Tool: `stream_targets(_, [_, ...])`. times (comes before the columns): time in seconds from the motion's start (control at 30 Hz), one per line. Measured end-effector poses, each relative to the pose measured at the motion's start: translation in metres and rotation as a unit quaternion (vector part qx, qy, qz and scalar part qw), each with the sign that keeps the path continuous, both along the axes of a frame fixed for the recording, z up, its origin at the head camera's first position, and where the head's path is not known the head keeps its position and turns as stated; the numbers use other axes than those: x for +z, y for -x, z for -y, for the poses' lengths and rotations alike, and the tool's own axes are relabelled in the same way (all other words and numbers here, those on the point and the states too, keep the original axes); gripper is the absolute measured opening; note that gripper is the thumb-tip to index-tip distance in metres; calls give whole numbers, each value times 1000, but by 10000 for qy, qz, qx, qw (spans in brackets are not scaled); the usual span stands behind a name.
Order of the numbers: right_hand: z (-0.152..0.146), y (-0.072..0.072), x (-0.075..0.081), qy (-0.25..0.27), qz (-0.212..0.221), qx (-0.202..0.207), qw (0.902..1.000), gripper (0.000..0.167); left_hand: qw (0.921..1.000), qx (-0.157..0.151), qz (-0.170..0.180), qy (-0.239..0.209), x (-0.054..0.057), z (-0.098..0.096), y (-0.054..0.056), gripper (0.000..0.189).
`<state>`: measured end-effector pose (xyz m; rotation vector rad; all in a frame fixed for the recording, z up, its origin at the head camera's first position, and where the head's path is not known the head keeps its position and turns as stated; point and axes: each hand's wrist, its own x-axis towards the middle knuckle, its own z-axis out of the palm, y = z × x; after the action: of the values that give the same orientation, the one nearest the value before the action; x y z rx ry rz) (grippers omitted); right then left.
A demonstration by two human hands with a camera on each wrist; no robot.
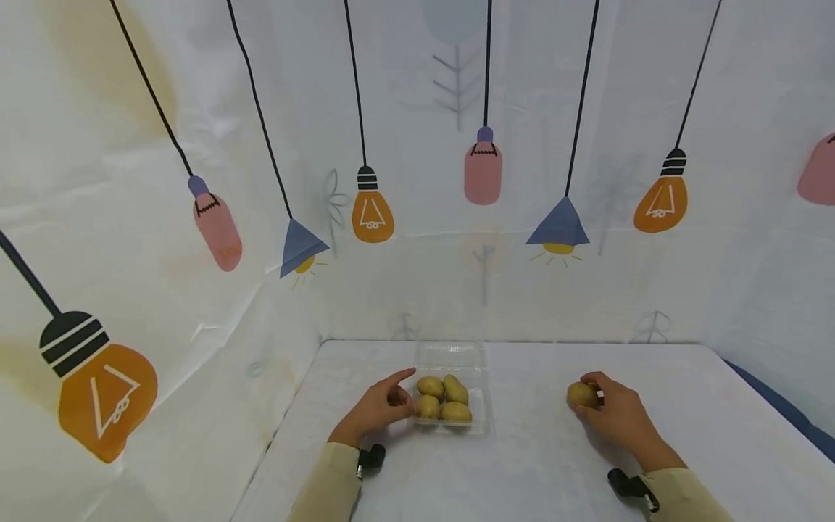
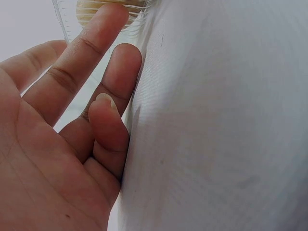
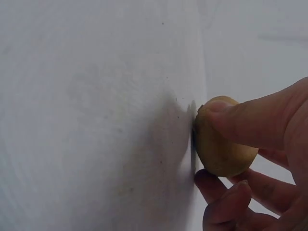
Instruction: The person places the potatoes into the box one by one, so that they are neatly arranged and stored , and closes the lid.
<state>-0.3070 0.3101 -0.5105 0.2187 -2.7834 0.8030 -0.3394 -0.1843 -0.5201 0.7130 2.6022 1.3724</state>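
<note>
A clear plastic container lies with its lid folded back on the far side. Several yellow potatoes sit inside it. My left hand is at the container's left side, fingertips against or very near its wall; the wrist view shows its fingers loosely bent, with a ribbed clear wall and a potato just past the fingertips. Over to the right, my right hand grips a single potato between thumb and fingers. That potato is at the table surface; whether it touches cannot be told.
A white-covered table spreads under both hands. Behind it and on the left hang white sheets printed with lamps and bulbs. A dark blue strip runs along the right edge. Each wrist carries a small black camera.
</note>
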Motion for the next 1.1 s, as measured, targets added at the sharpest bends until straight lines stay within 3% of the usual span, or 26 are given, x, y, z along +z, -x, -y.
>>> stream_targets(0.43, [13, 10, 8, 231, 160, 882, 9957, 53, 10000, 11, 31, -39, 0, 1, 2, 84])
stream_targets(0.8, [43, 25, 32, 366, 166, 1839, 9821, 54, 9999, -23, -19, -99, 0, -2, 2, 81])
stream_targets(1.1, [80, 31, 51, 259, 320, 2578, 9653, 53, 10000, -1, -38, -73, 0, 1, 2, 82])
